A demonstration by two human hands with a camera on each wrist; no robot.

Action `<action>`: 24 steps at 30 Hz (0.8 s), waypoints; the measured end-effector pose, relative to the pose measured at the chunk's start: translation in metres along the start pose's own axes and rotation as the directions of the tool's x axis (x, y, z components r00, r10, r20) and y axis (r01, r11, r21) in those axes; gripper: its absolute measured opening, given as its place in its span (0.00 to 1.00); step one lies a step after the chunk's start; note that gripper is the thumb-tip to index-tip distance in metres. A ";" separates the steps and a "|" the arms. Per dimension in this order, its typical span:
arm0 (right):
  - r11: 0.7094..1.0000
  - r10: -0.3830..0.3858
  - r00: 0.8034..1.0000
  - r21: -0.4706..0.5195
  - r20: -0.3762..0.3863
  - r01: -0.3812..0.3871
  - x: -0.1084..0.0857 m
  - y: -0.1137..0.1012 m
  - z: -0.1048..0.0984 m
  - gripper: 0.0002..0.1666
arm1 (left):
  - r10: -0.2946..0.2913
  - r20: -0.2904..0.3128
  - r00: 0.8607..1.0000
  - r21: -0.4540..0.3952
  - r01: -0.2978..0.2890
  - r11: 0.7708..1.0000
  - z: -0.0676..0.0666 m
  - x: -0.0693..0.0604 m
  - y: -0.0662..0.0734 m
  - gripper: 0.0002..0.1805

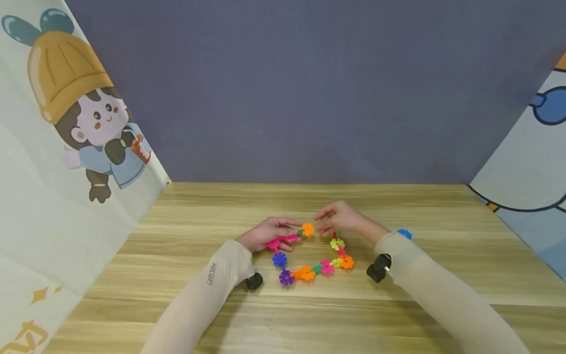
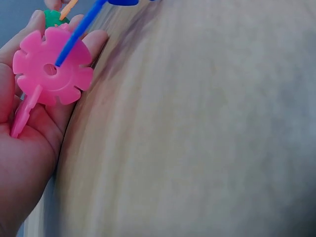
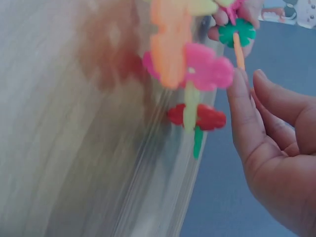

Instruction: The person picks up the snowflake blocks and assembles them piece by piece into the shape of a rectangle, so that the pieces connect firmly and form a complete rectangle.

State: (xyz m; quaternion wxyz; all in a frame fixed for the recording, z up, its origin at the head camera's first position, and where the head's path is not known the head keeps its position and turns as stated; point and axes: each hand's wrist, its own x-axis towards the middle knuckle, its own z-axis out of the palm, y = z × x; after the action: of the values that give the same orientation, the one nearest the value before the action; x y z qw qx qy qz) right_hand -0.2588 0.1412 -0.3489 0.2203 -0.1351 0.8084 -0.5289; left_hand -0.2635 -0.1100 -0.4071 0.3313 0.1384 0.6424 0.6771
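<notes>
A chain of slotted flower-shaped plastic discs (image 1: 279, 259) lies in an open loop on the table. My left hand (image 1: 276, 231) pinches one end of it, near a green disc (image 3: 232, 33) with an orange disc (image 1: 308, 229) at the tip. Pink discs (image 2: 37, 59) sit against the left palm, and a blue disc (image 2: 81, 32) slots into one of them. Beside the orange disc is my right hand (image 1: 338, 219), thumb and index finger apart. Below it the chain's other end has a red disc (image 3: 211, 117) and a green piece (image 3: 197, 143).
A loose blue disc (image 1: 404, 233) lies right of the right sleeve on the wooden table (image 1: 283, 319). Black wrist cameras (image 1: 379, 268) hang under both sleeves. A grey-blue panel (image 1: 309, 98) stands behind the table, with printed cloths (image 1: 26, 172) at the sides.
</notes>
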 end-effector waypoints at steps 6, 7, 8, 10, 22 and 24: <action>0.999 -0.023 1.000 0.035 -0.014 0.024 0.000 0.010 -0.023 0.21 | -0.004 -0.031 1.000 -0.003 0.004 1.000 -0.001 0.006 0.001 0.23; 0.999 -0.022 1.000 0.042 -0.022 0.022 -0.001 0.012 -0.027 0.21 | -0.003 -0.035 0.999 -0.004 0.003 1.000 -0.002 0.007 0.001 0.23; 0.999 -0.024 0.999 0.045 -0.029 0.025 -0.001 0.014 -0.031 0.21 | -0.002 -0.038 0.999 -0.004 0.002 1.000 -0.002 0.008 0.001 0.23; 0.999 -0.026 0.999 0.045 -0.036 0.027 -0.005 0.017 -0.038 0.21 | 0.003 -0.035 0.999 0.000 -0.003 1.000 -0.001 0.009 0.001 0.23; 1.000 0.009 0.995 0.008 -0.095 -0.009 -0.032 0.036 -0.079 0.26 | -0.005 -0.031 1.000 -0.004 0.005 1.000 -0.002 0.009 0.001 0.23; 1.000 0.020 0.995 -0.005 -0.102 -0.021 -0.036 0.040 -0.087 0.27 | -0.005 -0.030 1.000 -0.003 0.005 1.000 -0.002 0.009 0.002 0.23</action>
State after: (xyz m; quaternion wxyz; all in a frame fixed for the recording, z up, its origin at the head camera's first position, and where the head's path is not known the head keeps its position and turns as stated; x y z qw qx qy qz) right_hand -0.2704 0.2429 -0.3483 0.1836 -0.1001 0.8216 -0.5304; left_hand -0.2716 -0.1062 -0.4078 0.3236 0.1261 0.6465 0.6793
